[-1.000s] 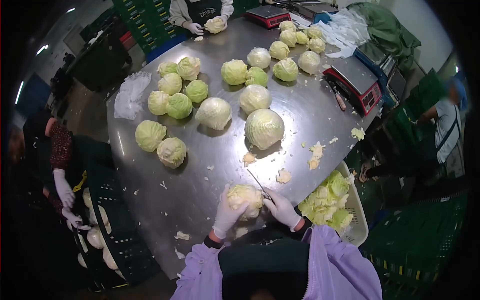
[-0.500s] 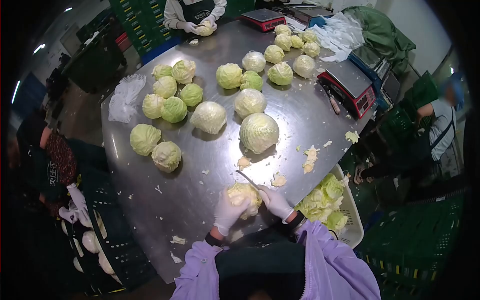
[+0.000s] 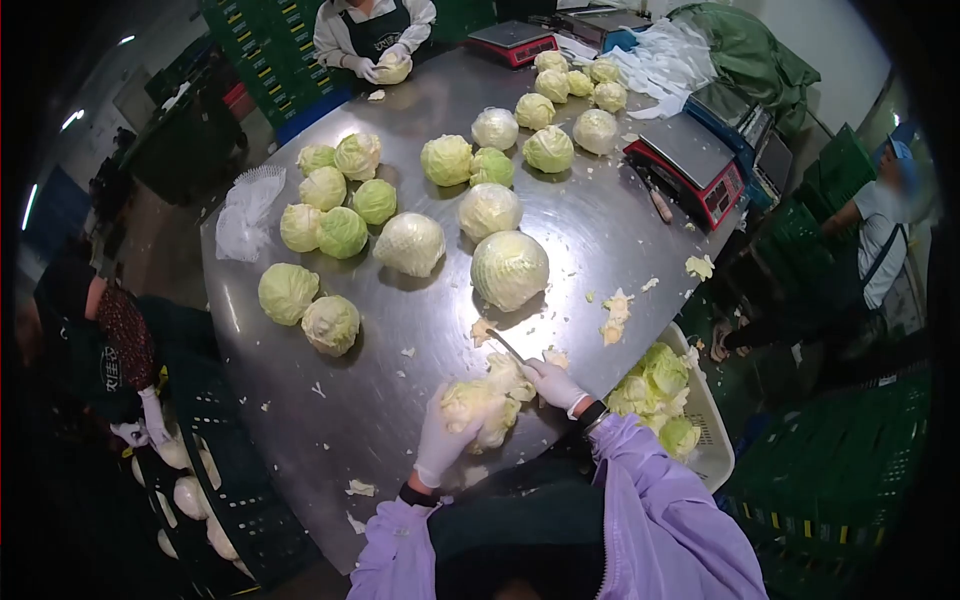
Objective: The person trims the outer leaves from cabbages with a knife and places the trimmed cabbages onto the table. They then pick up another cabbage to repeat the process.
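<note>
My left hand (image 3: 445, 437), in a white glove, is wrapped round a pale cabbage (image 3: 482, 418) near the table's front edge. My right hand (image 3: 552, 384), also gloved, grips a knife (image 3: 508, 348) whose blade points up and to the left. A loose leaf piece (image 3: 510, 376) stands out from the top of the cabbage, beside the knife and right hand. Just beyond lie the large netted cabbage (image 3: 510, 271) and some trimmed scraps (image 3: 617, 315).
Several cabbages (image 3: 410, 245) stand on the metal table (image 3: 400, 310). A red scale (image 3: 690, 165) is at the right, and a white basket of leaves (image 3: 712, 440) by the right edge. Co-workers (image 3: 375, 30) stand at the far side, left and right.
The right hand and knife have shifted slightly right and up, away from the left hand. A leaf piece now stands out from the cabbage's top. The view has shifted slightly.
</note>
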Motion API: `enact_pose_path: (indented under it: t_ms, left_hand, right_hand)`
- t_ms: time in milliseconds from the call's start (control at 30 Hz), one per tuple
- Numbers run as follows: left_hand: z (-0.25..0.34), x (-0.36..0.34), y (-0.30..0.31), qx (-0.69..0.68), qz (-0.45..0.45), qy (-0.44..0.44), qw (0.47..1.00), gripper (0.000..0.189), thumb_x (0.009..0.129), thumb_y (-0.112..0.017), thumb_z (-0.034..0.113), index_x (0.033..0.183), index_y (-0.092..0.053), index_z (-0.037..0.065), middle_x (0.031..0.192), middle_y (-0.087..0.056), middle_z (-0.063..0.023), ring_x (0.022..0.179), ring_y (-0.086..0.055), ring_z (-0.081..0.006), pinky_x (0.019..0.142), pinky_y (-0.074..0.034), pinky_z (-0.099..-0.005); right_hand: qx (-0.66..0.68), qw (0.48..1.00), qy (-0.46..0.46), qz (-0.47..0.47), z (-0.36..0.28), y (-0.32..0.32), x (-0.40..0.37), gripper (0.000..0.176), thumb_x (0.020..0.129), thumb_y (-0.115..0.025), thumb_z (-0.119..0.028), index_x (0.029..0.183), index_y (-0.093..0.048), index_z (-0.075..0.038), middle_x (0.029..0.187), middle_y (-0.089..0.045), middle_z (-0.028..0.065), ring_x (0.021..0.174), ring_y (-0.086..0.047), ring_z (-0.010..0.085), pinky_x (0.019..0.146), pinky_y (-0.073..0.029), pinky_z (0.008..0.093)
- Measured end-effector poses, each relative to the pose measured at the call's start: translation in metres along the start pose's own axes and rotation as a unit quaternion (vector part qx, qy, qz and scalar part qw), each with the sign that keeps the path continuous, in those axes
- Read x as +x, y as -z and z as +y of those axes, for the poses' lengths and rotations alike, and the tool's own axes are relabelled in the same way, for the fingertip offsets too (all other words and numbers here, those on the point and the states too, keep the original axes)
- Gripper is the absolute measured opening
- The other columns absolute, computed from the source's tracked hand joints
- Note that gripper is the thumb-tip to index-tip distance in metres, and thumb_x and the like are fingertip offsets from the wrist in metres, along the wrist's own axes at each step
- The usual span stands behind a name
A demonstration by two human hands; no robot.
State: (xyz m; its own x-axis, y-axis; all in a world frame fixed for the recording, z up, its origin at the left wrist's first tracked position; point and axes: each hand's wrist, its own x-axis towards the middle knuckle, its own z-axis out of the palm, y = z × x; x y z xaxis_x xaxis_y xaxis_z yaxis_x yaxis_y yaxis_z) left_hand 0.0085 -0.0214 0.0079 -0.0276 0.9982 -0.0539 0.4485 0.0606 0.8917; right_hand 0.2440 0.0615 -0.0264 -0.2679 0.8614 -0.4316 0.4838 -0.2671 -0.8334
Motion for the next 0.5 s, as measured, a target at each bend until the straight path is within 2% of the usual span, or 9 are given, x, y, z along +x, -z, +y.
enact_pose_path:
  t_ms: [67,100,133,233,300,333,433,467,500]
  left_hand:
    - [-0.016,-0.011,0.012,-0.162,-0.04,0.027,0.986,0.084,0.076,-0.077,0.02,0.141,-0.028,0.0,0.131,-0.046,-0.0174,0.118,-0.05,-0.0248,0.099,-0.043,-0.0363]
    - [-0.019,-0.018,0.024,-0.209,-0.084,0.064,0.972,0.086,0.081,-0.072,0.018,0.146,-0.018,0.003,0.138,-0.04,-0.0143,0.124,-0.044,-0.0231,0.104,-0.038,-0.036]
    - [-0.027,-0.023,0.03,-0.208,-0.081,0.067,0.972,0.086,0.081,-0.072,0.018,0.146,-0.018,0.003,0.138,-0.04,-0.0143,0.124,-0.044,-0.0231,0.104,-0.038,-0.036]
    - [-0.05,-0.039,0.041,-0.408,-0.093,0.165,0.893,0.089,0.085,-0.068,0.017,0.15,-0.009,0.006,0.145,-0.032,-0.0119,0.131,-0.036,-0.021,0.108,-0.032,-0.0342]
    - [-0.051,-0.045,0.041,-0.409,-0.09,0.156,0.895,0.087,0.085,-0.068,0.016,0.15,-0.011,0.005,0.145,-0.033,-0.0118,0.13,-0.037,-0.0203,0.108,-0.032,-0.0336]
    - [-0.046,-0.045,0.042,-0.409,-0.098,0.146,0.896,0.085,0.085,-0.068,0.016,0.15,-0.014,0.005,0.144,-0.034,-0.0117,0.13,-0.038,-0.0197,0.108,-0.032,-0.0329]
    - [-0.03,-0.033,0.043,-0.383,-0.086,0.149,0.908,0.08,0.085,-0.067,0.014,0.149,-0.019,0.004,0.143,-0.037,-0.0113,0.128,-0.04,-0.019,0.108,-0.032,-0.032]
    - [-0.033,-0.032,0.044,-0.386,-0.086,0.145,0.907,0.08,0.085,-0.067,0.014,0.149,-0.019,0.004,0.143,-0.037,-0.0113,0.128,-0.04,-0.019,0.108,-0.032,-0.032]
    - [-0.037,-0.028,0.046,-0.385,-0.092,0.139,0.908,0.079,0.085,-0.067,0.013,0.148,-0.02,0.004,0.142,-0.038,-0.0111,0.128,-0.04,-0.0193,0.108,-0.032,-0.0321]
  right_hand:
    - [0.05,0.999,-0.012,-0.017,0.011,-0.006,0.001,0.03,0.097,-0.049,-0.032,0.107,-0.06,-0.006,0.081,-0.064,0.0118,0.062,-0.062,0.0198,0.053,-0.049,0.03]
    - [0.051,0.998,-0.015,-0.023,0.018,-0.012,0.001,0.03,0.097,-0.049,-0.032,0.107,-0.06,-0.006,0.081,-0.064,0.0118,0.062,-0.062,0.0198,0.053,-0.049,0.03]
    - [0.027,0.999,0.002,-0.03,0.023,-0.016,0.003,0.031,0.096,-0.049,-0.032,0.107,-0.061,-0.006,0.084,-0.064,0.0115,0.064,-0.061,0.0196,0.057,-0.049,0.0307]
    - [-0.008,0.998,0.025,-0.061,0.016,-0.014,0.001,0.031,0.096,-0.05,-0.033,0.107,-0.061,-0.006,0.088,-0.064,0.0113,0.071,-0.061,0.0198,0.066,-0.049,0.0318]
    - [-0.044,0.995,0.03,-0.087,0.026,-0.011,0.004,0.033,0.095,-0.051,-0.034,0.109,-0.062,-0.006,0.089,-0.065,0.011,0.082,-0.06,0.0218,0.077,-0.047,0.0323]
    - [-0.046,0.994,0.033,-0.093,0.033,-0.009,0.006,0.033,0.095,-0.051,-0.034,0.109,-0.062,-0.006,0.089,-0.065,0.011,0.082,-0.06,0.0218,0.077,-0.047,0.0323]
    - [-0.118,0.989,0.091,0.003,0.051,0.003,0.003,0.032,0.091,-0.056,-0.033,0.108,-0.063,-0.007,0.091,-0.067,0.0153,0.083,-0.065,0.0261,0.072,-0.049,0.0347]
    - [-0.123,0.988,0.092,0.005,0.037,0.008,-0.007,0.032,0.091,-0.056,-0.033,0.108,-0.063,-0.007,0.091,-0.067,0.0153,0.083,-0.065,0.0261,0.072,-0.049,0.0347]
    - [-0.207,0.971,0.095,0.079,0.023,0.017,-0.022,0.032,0.09,-0.058,-0.033,0.11,-0.063,-0.008,0.092,-0.067,0.0164,0.081,-0.066,0.0271,0.071,-0.05,0.0348]
